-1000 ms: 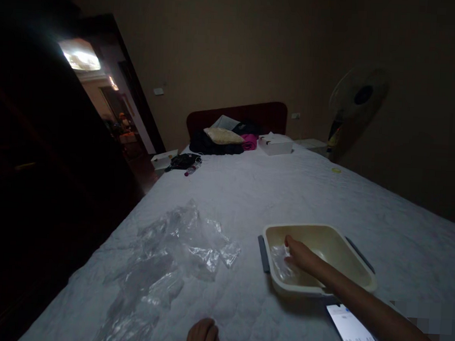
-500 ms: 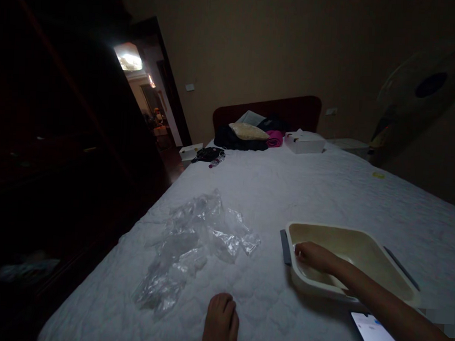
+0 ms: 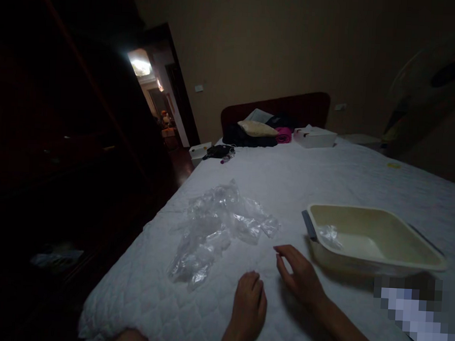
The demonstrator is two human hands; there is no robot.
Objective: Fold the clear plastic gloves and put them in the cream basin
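Note:
Clear crumpled plastic bags (image 3: pixel 217 226) lie spread in a loose heap on the quilted white bed cover (image 3: pixel 288 184). My left hand (image 3: pixel 250 299) rests on the cover just below them, its fingers curled together, with nothing visible in it. To its right, my right hand (image 3: pixel 300 273) hovers over the cover with thumb and forefinger apart, holding nothing. Beyond that hand stands a cream plastic basin (image 3: pixel 371 262) with grey handles. A small wad of clear plastic (image 3: pixel 330 236) lies inside it, at the left end.
A blurred-out phone (image 3: pixel 414 317) lies in front of the basin. At the headboard (image 3: pixel 318 106) are a pile of dark clothing, a beige pillow (image 3: pixel 257 129), a pink roll (image 3: pixel 283 135) and a white box (image 3: pixel 315 138). A fan (image 3: pixel 446 75) stands at the right.
My right hand has left the basin and moved left toward the plastic bags, its fingers now apart. The wad of plastic stays behind in the basin. The camera view has shifted a little.

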